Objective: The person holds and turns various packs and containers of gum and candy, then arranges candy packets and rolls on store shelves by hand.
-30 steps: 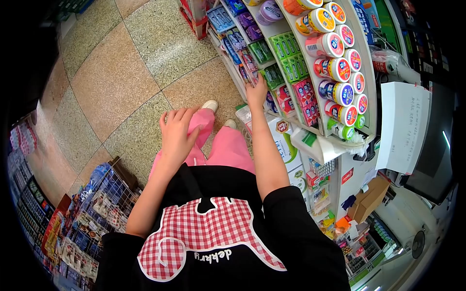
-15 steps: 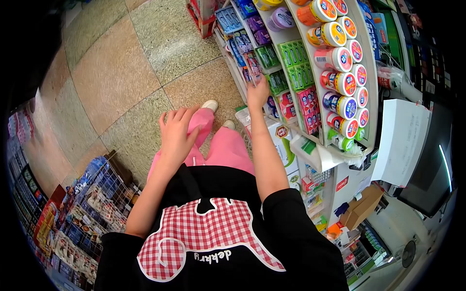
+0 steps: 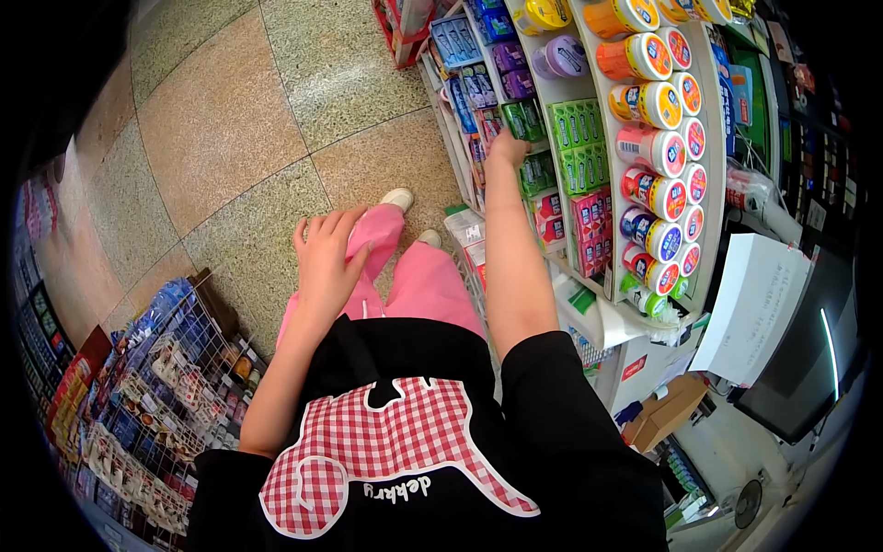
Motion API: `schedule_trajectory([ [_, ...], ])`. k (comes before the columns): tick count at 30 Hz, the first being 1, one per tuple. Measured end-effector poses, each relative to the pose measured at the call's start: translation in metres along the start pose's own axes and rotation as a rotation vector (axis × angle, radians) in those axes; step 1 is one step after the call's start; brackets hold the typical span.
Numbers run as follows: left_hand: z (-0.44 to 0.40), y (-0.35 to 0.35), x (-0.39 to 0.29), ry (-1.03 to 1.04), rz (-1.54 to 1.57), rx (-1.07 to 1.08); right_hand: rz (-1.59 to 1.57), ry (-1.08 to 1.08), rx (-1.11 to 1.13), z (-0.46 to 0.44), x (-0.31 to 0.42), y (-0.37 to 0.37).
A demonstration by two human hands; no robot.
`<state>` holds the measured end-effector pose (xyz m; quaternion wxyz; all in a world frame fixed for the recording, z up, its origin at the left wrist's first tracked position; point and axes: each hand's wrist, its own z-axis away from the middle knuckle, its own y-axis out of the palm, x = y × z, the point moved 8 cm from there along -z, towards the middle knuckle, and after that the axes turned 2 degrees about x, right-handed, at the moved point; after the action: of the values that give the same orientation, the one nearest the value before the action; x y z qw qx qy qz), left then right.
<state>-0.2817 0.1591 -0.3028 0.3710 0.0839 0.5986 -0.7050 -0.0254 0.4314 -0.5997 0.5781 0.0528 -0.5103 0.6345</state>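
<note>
My left hand hovers empty in front of my pink trousers, its fingers spread and slightly bent. My right hand reaches into the tiered candy rack at the gum rows. Its fingertips are largely hidden among the small packs, so whether they hold one is unclear. Just beyond that hand lie green gum packs, with purple packs further up the same tier. Bright green packs and pink packs fill the tier to the right. Red-and-white packs sit nearer to me.
Round gum tubs in several colours line the rack's top right tier. A wire rack of snack bags stands at lower left. On the right are a dark monitor and a white paper sheet. Red crates stand beyond the rack.
My right hand has shifted up and right in view and sits further in at the rack. The camera view has turned a little. My left hand stays spread and empty.
</note>
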Motion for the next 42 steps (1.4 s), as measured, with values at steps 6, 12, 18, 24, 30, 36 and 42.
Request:
schedule_trajectory([
  [6, -0.001, -0.004, 0.005, -0.034, 0.01, 0.004, -0.506, 0.339, 0.152, 0.033, 0.021, 0.001],
  [12, -0.003, -0.003, 0.005, -0.045, 0.006, 0.012, -0.597, 0.387, 0.192, 0.032, 0.021, 0.005],
  [18, -0.004, 0.0, 0.003, -0.047, 0.032, 0.04, -0.571, 0.43, 0.307, 0.033, 0.023, 0.006],
  [24, -0.006, 0.002, 0.003, -0.049, 0.035, 0.047, -0.323, 0.11, 0.12, 0.085, 0.069, -0.027],
  [30, -0.006, 0.006, 0.003, -0.052, 0.022, 0.047, -0.106, -0.102, 0.299, 0.083, 0.055, -0.001],
  [36, -0.005, 0.006, 0.003, -0.06, 0.022, 0.045, -0.019, -0.207, 0.245, 0.043, 0.024, 0.013],
  [42, -0.003, 0.01, 0.007, -0.051, 0.012, 0.014, 0.022, -0.252, 0.255, 0.037, 0.021, 0.016],
])
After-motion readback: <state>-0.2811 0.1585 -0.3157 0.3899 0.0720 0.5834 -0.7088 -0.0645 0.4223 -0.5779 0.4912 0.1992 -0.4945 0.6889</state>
